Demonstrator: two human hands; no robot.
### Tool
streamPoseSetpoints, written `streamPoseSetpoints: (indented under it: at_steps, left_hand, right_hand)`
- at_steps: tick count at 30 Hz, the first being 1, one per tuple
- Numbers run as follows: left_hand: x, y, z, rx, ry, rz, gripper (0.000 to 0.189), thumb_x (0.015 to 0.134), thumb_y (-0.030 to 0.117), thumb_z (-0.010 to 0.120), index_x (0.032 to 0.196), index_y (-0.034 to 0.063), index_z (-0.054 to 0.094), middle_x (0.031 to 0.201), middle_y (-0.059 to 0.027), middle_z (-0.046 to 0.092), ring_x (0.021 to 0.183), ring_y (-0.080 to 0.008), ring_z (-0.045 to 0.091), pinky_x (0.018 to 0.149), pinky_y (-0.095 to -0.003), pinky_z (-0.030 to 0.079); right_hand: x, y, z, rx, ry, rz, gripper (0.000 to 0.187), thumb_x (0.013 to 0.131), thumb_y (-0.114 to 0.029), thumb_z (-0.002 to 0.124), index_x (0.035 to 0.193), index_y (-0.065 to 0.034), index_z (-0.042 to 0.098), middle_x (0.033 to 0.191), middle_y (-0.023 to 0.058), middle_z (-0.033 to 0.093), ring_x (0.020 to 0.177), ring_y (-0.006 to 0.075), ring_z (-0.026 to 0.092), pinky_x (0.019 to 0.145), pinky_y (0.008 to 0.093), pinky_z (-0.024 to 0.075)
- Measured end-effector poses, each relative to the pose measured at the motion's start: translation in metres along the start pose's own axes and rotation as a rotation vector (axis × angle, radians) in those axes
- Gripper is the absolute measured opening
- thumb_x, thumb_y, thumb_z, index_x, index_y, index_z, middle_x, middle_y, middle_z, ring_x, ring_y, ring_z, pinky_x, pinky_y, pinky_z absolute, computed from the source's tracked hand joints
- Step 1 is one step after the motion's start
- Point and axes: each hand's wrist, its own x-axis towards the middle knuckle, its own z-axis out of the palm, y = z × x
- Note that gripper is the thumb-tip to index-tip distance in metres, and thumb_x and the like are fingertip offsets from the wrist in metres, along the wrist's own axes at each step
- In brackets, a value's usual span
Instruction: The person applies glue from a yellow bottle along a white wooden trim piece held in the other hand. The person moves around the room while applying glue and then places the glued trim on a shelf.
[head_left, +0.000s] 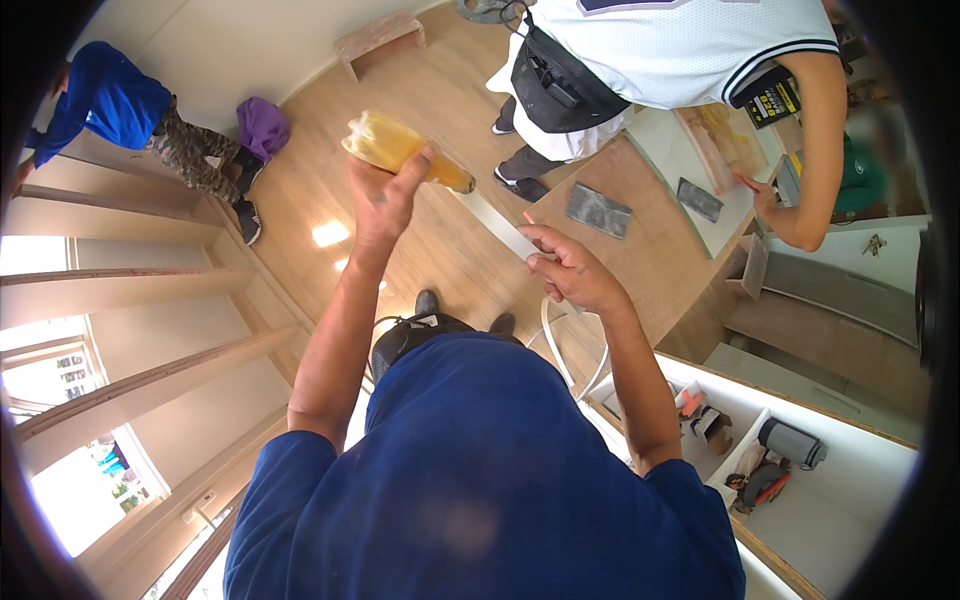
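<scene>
My left hand (386, 195) is closed around a clear plastic bottle of yellow-orange liquid (390, 146), tilted with its narrow end down to the right. That end lies close to the upper end of a white flat strip (491, 221); whether they touch I cannot tell. My right hand (574, 270) pinches the strip between thumb and fingers. Below that hand, narrow pale strips (553, 337) hang in loops.
A person in a white jersey (690, 52) stands at a board-topped table (637, 262) bearing dark sanding pieces (598, 210). Another person in blue (120, 97) leans at the shelving (150, 300). White compartments (840, 495) hold a grey cylinder (791, 444). A small bench (382, 37) stands by the wall.
</scene>
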Motion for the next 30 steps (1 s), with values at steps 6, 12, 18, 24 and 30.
streamPoseSetpoints:
  at_steps: [6, 12, 18, 24, 30]
  left_hand:
    - [-0.045, 0.018, 0.035, 0.094, -0.127, 0.123, 0.039, 0.087, 0.009, 0.079, 0.117, -0.0017, 0.058, 0.104, -0.0074, 0.068, 0.096, -0.0154, 0.065, 0.084, -0.0315, 0.053]
    - [-0.013, -0.001, 0.012, -0.016, -0.009, 0.004, 0.028, 0.087, 0.009, 0.077, 0.107, -0.0023, 0.062, 0.098, -0.0083, 0.07, 0.09, -0.0167, 0.067, 0.082, -0.0337, 0.055]
    - [-0.039, 0.013, 0.036, -0.043, 0.011, 0.146, 0.034, 0.087, 0.018, 0.082, 0.108, -0.0024, 0.065, 0.096, -0.0082, 0.071, 0.086, -0.0166, 0.067, 0.077, -0.0324, 0.055]
    - [-0.032, 0.012, 0.034, -0.008, -0.013, 0.076, 0.032, 0.087, 0.014, 0.08, 0.109, -0.0023, 0.063, 0.097, -0.0089, 0.072, 0.087, -0.0169, 0.068, 0.077, -0.0325, 0.056]
    - [-0.014, 0.005, 0.024, -0.004, -0.023, 0.093, 0.025, 0.089, 0.012, 0.076, 0.105, -0.0019, 0.064, 0.092, -0.0078, 0.07, 0.083, -0.0164, 0.067, 0.077, -0.032, 0.056]
  right_hand:
    - [-0.002, -0.009, 0.005, -0.047, 0.039, 0.031, 0.05, 0.104, -0.017, 0.058, 0.153, -0.0082, 0.05, 0.092, 0.002, 0.06, 0.055, 0.0067, 0.049, 0.054, 0.0231, 0.0434]
    - [-0.004, -0.01, 0.006, -0.016, 0.027, 0.018, 0.049, 0.105, -0.016, 0.058, 0.153, -0.0079, 0.05, 0.093, 0.0026, 0.061, 0.055, 0.0071, 0.049, 0.053, 0.024, 0.0423]
    - [0.003, 0.003, 0.003, 0.016, 0.044, -0.014, 0.044, 0.104, -0.015, 0.06, 0.146, -0.0044, 0.054, 0.094, 0.0026, 0.061, 0.055, 0.0073, 0.049, 0.051, 0.0246, 0.0417]
    - [0.01, -0.008, -0.001, 0.068, -0.03, -0.071, 0.033, 0.102, -0.015, 0.064, 0.13, 0.0004, 0.057, 0.092, 0.0029, 0.06, 0.057, 0.0072, 0.051, 0.051, 0.0251, 0.0422]
    - [0.014, 0.001, -0.008, 0.132, -0.124, -0.166, 0.047, 0.099, -0.008, 0.061, 0.144, -0.0017, 0.049, 0.111, 0.0086, 0.06, 0.063, 0.0097, 0.055, 0.061, 0.0279, 0.0499]
